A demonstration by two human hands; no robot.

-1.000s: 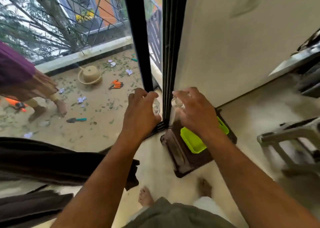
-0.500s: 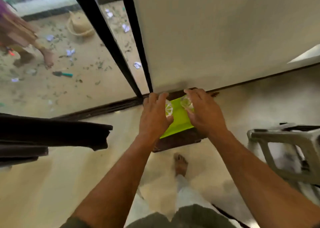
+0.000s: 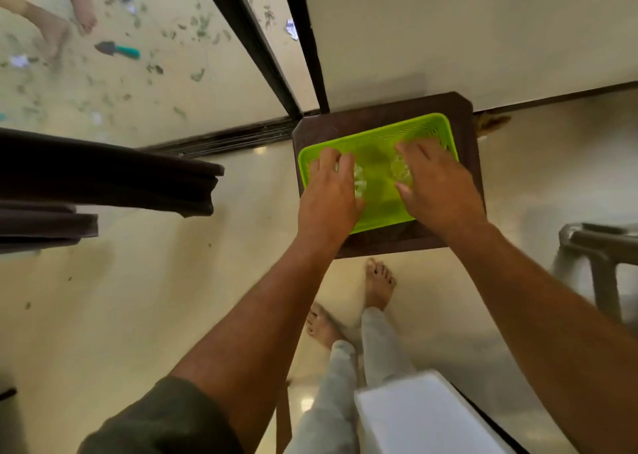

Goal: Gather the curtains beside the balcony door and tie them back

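Dark brown curtains point(image 3: 103, 174) hang bunched at the left, beside the black-framed balcony door point(image 3: 248, 39). Both my hands are low over a lime-green plastic basket point(image 3: 379, 131) that sits on a dark brown stool point(image 3: 464, 115) by the wall. My left hand point(image 3: 328, 194) curls round a small clear glassy piece point(image 3: 359, 181) at the basket's left side. My right hand point(image 3: 438, 188) pinches a second clear piece point(image 3: 400, 170) between thumb and fingers inside the basket. What the clear pieces are is hard to tell through the blur.
A grey plastic chair point(image 3: 600, 243) stands at the right edge. A white box point(image 3: 424, 415) is close below me. My bare feet point(image 3: 378, 281) are just before the stool. Beyond the glass are another person's feet point(image 3: 65, 15), a small trowel point(image 3: 117, 49) and scattered leaves.
My view has tilted down. Both hands, each with a clear piece, have dropped from beside the door frame into the green basket on the stool.
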